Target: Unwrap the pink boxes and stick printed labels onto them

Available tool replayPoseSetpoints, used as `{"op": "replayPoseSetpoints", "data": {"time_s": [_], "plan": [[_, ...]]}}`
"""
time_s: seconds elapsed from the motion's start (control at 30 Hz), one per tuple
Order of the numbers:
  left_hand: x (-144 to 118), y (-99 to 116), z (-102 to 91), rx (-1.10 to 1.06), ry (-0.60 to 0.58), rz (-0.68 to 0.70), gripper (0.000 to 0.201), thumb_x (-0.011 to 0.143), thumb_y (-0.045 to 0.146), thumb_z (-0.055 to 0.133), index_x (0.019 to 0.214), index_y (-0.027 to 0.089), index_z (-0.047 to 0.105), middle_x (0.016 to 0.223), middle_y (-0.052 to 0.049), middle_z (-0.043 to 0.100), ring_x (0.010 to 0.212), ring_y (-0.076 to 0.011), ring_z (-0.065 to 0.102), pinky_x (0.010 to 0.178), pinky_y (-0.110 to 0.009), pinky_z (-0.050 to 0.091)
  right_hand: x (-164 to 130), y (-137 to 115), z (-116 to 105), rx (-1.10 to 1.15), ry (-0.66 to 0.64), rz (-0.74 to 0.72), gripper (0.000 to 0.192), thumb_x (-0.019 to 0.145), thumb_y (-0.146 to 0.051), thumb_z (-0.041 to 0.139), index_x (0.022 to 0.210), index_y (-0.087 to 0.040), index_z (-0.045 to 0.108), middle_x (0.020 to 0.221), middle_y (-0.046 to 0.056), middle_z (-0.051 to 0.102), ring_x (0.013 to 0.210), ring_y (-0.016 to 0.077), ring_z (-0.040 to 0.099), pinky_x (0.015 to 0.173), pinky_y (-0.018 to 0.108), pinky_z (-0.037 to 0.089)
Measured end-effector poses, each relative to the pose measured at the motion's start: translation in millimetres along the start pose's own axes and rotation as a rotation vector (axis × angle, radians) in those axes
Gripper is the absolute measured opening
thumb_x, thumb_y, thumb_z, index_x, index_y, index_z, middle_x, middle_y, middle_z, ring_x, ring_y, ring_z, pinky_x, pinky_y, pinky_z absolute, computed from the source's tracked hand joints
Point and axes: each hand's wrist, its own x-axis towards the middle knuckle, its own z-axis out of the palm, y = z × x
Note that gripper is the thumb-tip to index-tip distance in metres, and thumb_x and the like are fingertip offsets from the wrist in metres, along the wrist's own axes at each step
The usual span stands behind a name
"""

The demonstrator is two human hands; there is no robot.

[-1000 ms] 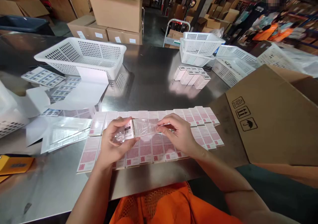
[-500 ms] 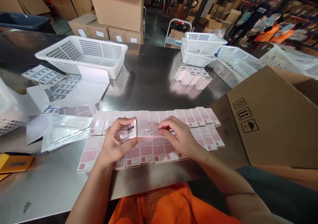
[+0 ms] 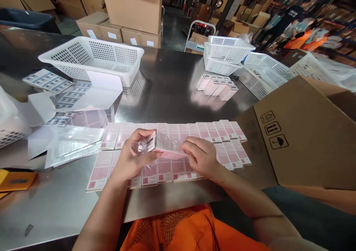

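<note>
A small pink-and-white box (image 3: 168, 147) in clear plastic wrap is held above the table between my two hands. My left hand (image 3: 132, 155) grips its left end, thumb below and fingers above, beside a barcode label and crumpled film. The fingers of my right hand (image 3: 200, 155) pinch the film at the box's right end. Beneath them lie two rows of similar pink-and-white boxes (image 3: 96, 169), side by side and flat on the metal table; my hands hide some of them.
A white basket (image 3: 128, 76) stands at the back left, near label sheets (image 3: 48, 81) and papers. Several small boxes (image 3: 228, 92) stand by stacked white baskets (image 3: 222, 63). An open carton (image 3: 314, 139) is at the right, a yellow object (image 3: 18, 180) at the left edge. People work far back.
The wrapped box has tilted, showing more of its pink side. My right hand has shifted slightly right and down, its fingers now closer together on the film.
</note>
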Motion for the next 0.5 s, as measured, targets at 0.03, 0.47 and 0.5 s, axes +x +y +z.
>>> {"op": "replayPoseSetpoints", "data": {"time_s": [0.03,0.47,0.5], "plan": [[1.2,0.7,-0.4,-0.03,-0.008,-0.035,0.046,0.06,0.015,0.087,0.101,0.023,0.067,0.094,-0.001,0.069,0.079,-0.0133,0.065,0.069,-0.022,0.053,0.7,0.1,-2.0,0.022,-0.004,-0.024,0.024,0.087,-0.002,0.045,0.089,-0.019,0.062,0.085,0.005,0.07,0.069,0.015,0.062,0.061,0.028,0.046],[14.4,19.6,-1.9,-0.314,0.23,-0.333,0.038,0.052,0.032,0.089,0.079,0.017,0.067,0.073,0.001,0.066,0.045,-0.0095,0.054,0.032,-0.019,0.039,16.7,4.9,-55.1,0.222,-0.578,-0.102,0.031,0.102,-0.037,0.038,0.09,-0.019,0.059,0.068,0.0,0.057,0.065,0.0154,0.044,0.071,0.036,0.033],[14.4,17.2,-0.9,-0.293,0.25,-0.328,0.037,0.053,0.033,0.089,0.077,0.016,0.067,0.072,0.001,0.066,0.044,-0.0096,0.054,0.032,-0.02,0.039,15.6,6.1,-54.2,0.092,-0.562,-0.098,0.034,0.101,-0.044,0.04,0.093,-0.019,0.063,0.068,0.001,0.059,0.067,0.0168,0.045,0.072,0.037,0.031]]}}
